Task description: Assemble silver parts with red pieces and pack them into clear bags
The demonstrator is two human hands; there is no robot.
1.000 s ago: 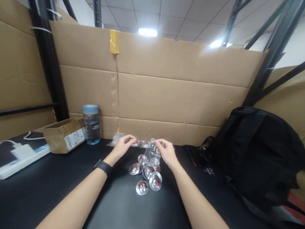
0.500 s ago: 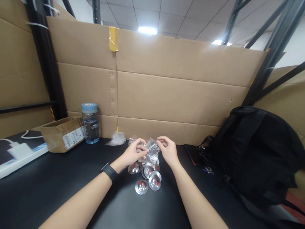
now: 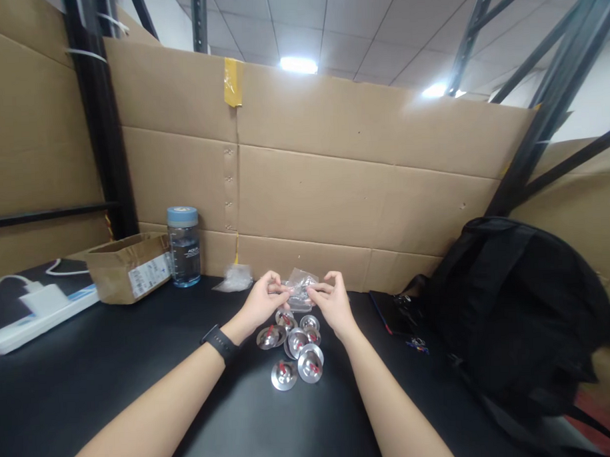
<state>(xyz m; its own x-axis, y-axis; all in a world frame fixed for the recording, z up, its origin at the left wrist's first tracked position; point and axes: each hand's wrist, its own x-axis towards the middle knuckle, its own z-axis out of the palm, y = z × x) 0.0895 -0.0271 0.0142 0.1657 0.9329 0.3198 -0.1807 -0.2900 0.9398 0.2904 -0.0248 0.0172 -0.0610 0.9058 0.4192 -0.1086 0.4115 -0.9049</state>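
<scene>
Bare forearms, a black wristband [image 3: 219, 343] on the left wrist

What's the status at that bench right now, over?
Left hand and right hand both pinching a small clear plastic bag. Silver discs heaped on table below. Nothing in between.

Head-worn view, forward-down, seemingly near table [image 3: 140, 367]

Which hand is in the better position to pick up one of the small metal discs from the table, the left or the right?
Probably the left hand. Both hands pinch the clear plastic bag, but the nearest metal disc on the black table lies just beside the left wrist; the right hand is a little farther away.
</scene>
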